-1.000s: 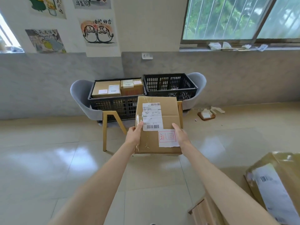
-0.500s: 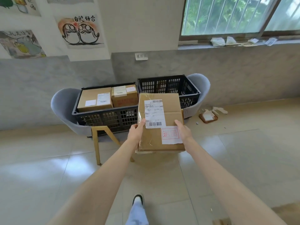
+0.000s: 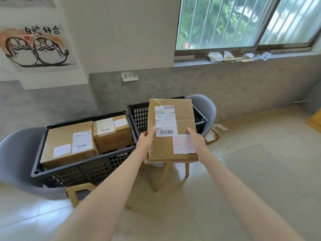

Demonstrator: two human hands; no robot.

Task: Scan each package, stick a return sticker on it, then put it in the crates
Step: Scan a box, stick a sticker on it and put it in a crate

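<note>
Held only by its side edges in the left hand [image 3: 146,142] and right hand [image 3: 197,142], the box [image 3: 171,129] could catch the right crate [image 3: 139,113]'s rim and slip, though the crate's inside seems mostly hidden.

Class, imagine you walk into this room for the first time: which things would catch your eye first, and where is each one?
First, the cardboard package held up in the middle by the left hand and right hand, its red-stamped return sticker at the lower right. Behind it sit two black crates on chairs: the left crate holds two boxes, and the right crate is mostly hidden by the package. A cartoon poster hangs at upper left.
</note>
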